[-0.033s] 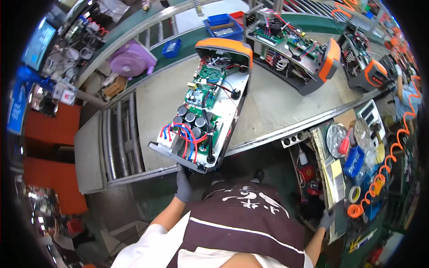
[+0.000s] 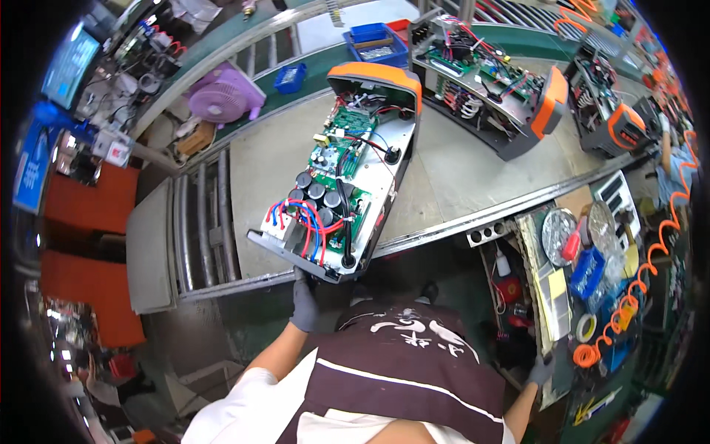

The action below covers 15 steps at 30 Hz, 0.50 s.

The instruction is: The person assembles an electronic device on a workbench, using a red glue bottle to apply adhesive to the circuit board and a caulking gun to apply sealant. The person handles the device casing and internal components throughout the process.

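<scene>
An opened electronic power unit (image 2: 370,189) lies tilted on the metal-topped conveyor bench. It has an orange-and-black end cover, green circuit boards, black capacitors and red and blue wires. My left hand (image 2: 303,305), in a grey glove, is at the lower edge of its near end plate (image 2: 292,255), fingers curled up against the casing and partly hidden beneath it. Out to the right, my right hand (image 2: 541,370), also gloved, is closed at the edge of a side bench (image 2: 549,311). What its fingers hold, if anything, is too small to make out.
Two similar opened units (image 2: 492,89) (image 2: 603,111) stand farther right on the bench. Blue bins (image 2: 377,46) and a purple fan (image 2: 222,100) are behind it. Rollers (image 2: 207,229) lie left. A coiled orange hose (image 2: 651,270) hangs over the side bench, beside tape (image 2: 585,326) and a blue box (image 2: 587,272).
The view has shifted very slightly. Both hands and the power unit keep their places.
</scene>
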{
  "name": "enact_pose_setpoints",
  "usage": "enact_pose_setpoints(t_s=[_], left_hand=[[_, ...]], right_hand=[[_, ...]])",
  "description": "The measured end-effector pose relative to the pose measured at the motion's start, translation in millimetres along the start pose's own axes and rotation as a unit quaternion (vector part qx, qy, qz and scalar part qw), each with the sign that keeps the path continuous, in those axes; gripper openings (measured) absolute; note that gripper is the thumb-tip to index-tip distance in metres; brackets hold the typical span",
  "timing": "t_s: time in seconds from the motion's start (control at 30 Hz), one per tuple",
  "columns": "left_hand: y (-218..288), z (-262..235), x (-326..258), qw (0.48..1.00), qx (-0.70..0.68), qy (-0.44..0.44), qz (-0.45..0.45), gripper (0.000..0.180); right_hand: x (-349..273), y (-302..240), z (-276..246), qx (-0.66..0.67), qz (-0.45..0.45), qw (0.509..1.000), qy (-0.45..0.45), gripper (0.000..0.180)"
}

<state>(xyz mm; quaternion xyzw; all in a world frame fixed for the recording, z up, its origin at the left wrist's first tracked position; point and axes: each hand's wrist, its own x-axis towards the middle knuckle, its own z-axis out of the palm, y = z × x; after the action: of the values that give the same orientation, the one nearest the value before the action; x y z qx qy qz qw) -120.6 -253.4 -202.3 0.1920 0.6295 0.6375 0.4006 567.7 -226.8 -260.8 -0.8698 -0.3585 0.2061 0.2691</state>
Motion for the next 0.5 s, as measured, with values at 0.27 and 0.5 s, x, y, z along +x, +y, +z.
enact_pose_setpoints(t_s=[0.27,0.5], left_hand=[[30,52,-34,0.993,0.065,0.046,0.092,0.067],[33,94,-40,0.962,0.163,0.127,0.182,0.111]], right_hand=[[42,12,-46,-0.442,0.023,0.887,0.129,0.061],[37,-37,35,-0.279,-0.146,0.930,0.188,0.052]])
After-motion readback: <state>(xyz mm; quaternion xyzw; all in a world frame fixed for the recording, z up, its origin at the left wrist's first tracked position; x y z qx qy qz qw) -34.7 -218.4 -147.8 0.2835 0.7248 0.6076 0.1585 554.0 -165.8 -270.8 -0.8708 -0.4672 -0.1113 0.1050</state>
